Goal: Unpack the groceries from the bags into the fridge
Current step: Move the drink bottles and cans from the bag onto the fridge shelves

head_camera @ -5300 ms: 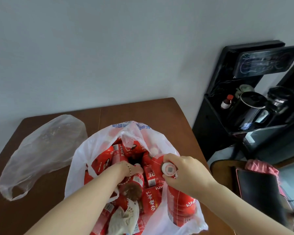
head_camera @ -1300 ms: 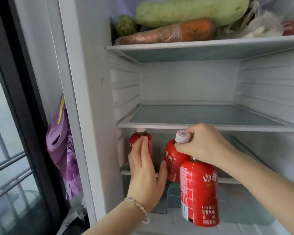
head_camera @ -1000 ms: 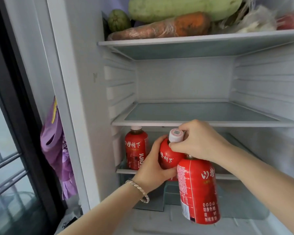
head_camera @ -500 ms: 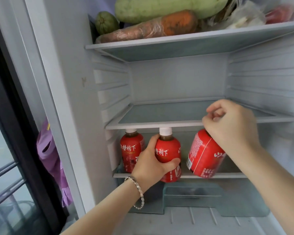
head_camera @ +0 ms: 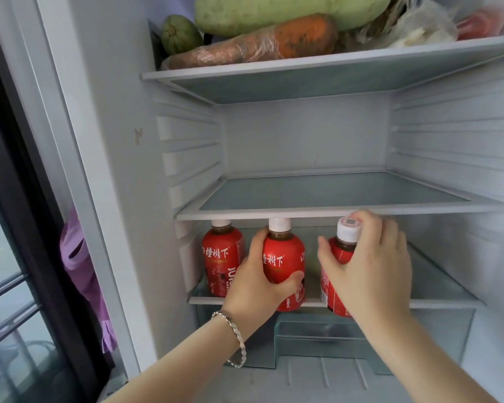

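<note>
Three red juice bottles with white caps stand in a row on the fridge's lower glass shelf (head_camera: 437,289). The left bottle (head_camera: 222,257) stands alone by the fridge wall. My left hand (head_camera: 259,286) grips the middle bottle (head_camera: 284,257) round its body at the shelf's front edge. My right hand (head_camera: 370,271) holds the right bottle (head_camera: 342,251) by its neck and shoulder, upright, its base at the shelf's front edge. The grocery bags are out of sight.
The middle shelf (head_camera: 332,196) sits just above the bottle caps. On the top shelf (head_camera: 332,62) lie a pale green gourd (head_camera: 274,10), a wrapped carrot (head_camera: 259,45) and bagged food. A drawer (head_camera: 317,335) is under the bottles. Purple cloth (head_camera: 82,271) hangs left of the fridge.
My right hand has swung its bottle from tilted to upright onto the lower shelf, right of the middle bottle. My left hand still grips the middle bottle.
</note>
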Available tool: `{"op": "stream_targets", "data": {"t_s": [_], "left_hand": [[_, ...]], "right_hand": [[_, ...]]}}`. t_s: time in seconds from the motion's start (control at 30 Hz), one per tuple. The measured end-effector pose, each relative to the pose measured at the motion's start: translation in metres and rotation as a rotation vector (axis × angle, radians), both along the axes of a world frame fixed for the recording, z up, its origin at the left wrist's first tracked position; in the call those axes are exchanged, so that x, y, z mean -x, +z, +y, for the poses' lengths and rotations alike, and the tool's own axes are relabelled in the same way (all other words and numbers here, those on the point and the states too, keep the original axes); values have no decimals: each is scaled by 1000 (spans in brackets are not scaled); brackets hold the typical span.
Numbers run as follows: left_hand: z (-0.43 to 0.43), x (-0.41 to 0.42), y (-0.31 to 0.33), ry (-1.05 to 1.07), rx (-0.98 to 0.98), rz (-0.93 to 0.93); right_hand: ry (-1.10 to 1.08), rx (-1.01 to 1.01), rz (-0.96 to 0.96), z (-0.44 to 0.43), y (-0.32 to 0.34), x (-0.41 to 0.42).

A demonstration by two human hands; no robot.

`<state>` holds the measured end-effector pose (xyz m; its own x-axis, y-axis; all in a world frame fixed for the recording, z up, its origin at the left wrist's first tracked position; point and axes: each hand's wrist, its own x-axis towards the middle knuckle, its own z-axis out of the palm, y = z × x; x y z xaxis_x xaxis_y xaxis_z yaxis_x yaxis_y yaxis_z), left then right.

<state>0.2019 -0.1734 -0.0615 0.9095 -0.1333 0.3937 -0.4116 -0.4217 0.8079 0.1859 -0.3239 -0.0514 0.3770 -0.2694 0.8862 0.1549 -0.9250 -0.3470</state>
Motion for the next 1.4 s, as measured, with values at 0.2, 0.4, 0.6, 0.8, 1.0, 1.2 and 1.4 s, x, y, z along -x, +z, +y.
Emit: {"op": "stream_targets", "data": {"t_s": [0.2, 0.4, 0.6, 0.8, 1.0, 1.2, 1.4], "left_hand": [[-10, -11, -3, 106, -113, -2], [-20, -28, 15, 296, -745, 1], [10, 13, -6, 297, -648, -206], [18, -3, -7, 440, -404, -21], [4, -74, 2, 423, -503, 107], [4, -113, 2, 349, -491, 67], [13, -140, 0, 295, -499, 120]], "right_hand": [[316, -441, 447, -2, -24, -13], [395, -456, 668, 3, -20, -43], [146, -255, 875, 16, -21, -74], [183, -253, 908, 31, -22, -98], [133, -323, 844, 42, -19, -107], [218, -425, 790, 48, -17, -121], [259, -188, 854, 42, -18, -122]]}}
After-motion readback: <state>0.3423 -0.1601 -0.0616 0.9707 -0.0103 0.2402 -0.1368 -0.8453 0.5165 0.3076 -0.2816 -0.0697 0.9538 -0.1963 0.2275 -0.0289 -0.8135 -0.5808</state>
